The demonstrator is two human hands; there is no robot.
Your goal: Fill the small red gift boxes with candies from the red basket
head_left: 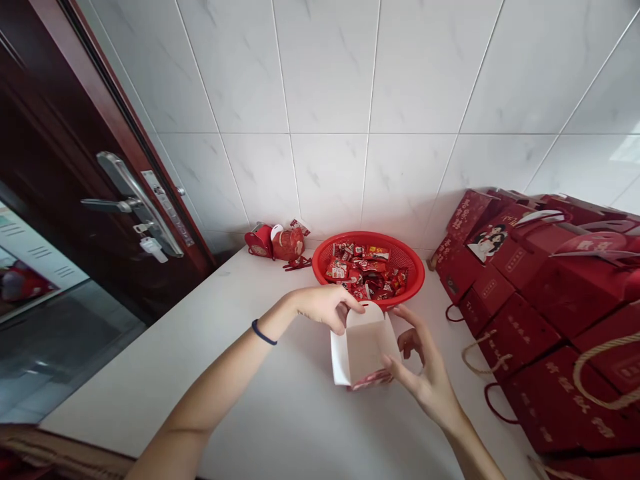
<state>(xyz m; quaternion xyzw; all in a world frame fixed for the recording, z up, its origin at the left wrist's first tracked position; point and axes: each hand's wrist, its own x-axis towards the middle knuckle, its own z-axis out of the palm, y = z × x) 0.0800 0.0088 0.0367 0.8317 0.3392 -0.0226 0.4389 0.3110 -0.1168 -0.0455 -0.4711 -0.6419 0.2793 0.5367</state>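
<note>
An unfolded-top paper gift box [369,353] stands on the white tabletop, its pale inside facing up and its flaps raised. My left hand [325,308] has the box's rounded upper flap near its left back corner between thumb and fingers. My right hand [421,373] is at the box's right side with thumb and fingers spread apart, the thumb near the front right edge and the index finger near the back corner. Just behind the box sits a red plastic basket [419,270] holding many red-wrapped sweets [367,267].
Red gift boxes [530,320] with rope handles are stacked along the right. Small red packages [275,241] lie by the tiled wall [330,177] at the back left. A dark red door [65,120] with a metal handle and hanging keys stands at the left.
</note>
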